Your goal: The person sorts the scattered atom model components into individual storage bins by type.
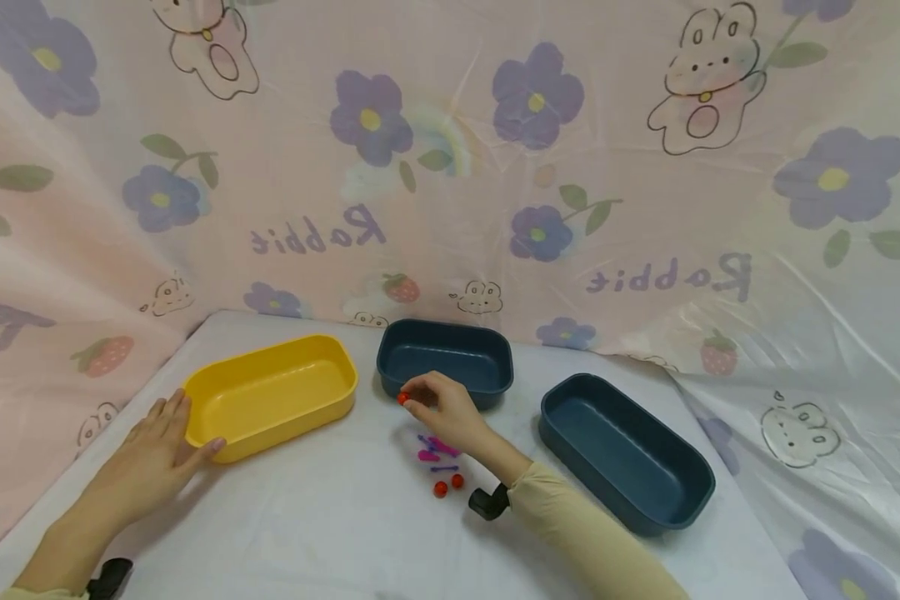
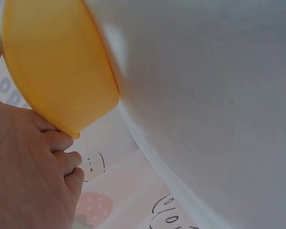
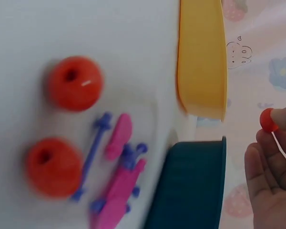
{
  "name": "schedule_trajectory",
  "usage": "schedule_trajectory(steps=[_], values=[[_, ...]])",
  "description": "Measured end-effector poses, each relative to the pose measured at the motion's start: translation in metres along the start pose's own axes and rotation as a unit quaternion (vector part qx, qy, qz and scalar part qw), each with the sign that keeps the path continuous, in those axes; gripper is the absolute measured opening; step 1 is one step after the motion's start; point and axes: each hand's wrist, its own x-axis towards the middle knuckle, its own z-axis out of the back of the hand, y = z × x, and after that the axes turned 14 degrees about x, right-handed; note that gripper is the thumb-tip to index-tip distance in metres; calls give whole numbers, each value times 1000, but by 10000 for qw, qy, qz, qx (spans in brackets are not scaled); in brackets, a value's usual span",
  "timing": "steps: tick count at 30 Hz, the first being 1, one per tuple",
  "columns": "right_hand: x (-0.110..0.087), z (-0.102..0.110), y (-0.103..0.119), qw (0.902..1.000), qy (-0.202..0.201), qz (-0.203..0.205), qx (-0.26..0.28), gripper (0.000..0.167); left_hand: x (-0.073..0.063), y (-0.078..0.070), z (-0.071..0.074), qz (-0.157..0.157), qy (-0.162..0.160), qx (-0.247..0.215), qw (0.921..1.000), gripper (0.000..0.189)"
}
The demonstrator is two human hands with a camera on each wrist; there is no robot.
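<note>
My right hand (image 1: 447, 410) pinches a small red bead (image 3: 267, 120) between thumb and fingertips, above the table by the near left corner of the middle dark blue tray (image 1: 487, 398). Spread along the left end of a yellow tray (image 1: 277, 432), my left hand (image 1: 146, 462) touches its rim with fingers and thumb. Below the right hand lie two more red beads with holes, one bead (image 3: 76, 83) close to the other bead (image 3: 54, 167). Beside them are pink pieces (image 3: 119, 136) and thin purple pieces with knobbed ends, such as one purple stick (image 3: 91, 155).
Another dark blue tray (image 1: 630, 454) stands at the right, set at a slant. All three trays are on a white-covered table (image 1: 330, 525). A curtain (image 1: 450, 192) printed with rabbits and flowers hangs behind the table's far edge.
</note>
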Motion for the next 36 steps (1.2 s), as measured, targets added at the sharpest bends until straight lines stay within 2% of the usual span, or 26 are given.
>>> schedule_trajectory(steps=[6,14,19,30,36], values=[[22,-18,1,9999,40,-27,154,18,-1,-2,-1,-7,-37,11,10000,96],[55,-46,5,9995,128,243,181,17,-1,-3,1,23,-25,18,10000,97],[72,-61,10,9994,214,175,203,18,-2,-3,1,39,11,-8,10000,97],[113,-89,8,9989,451,51,-150,20,1,-2,2,32,-9,-12,10000,96],[130,-102,-1,9978,490,-76,-433,19,1,-2,2,5,-24,12,10000,96]])
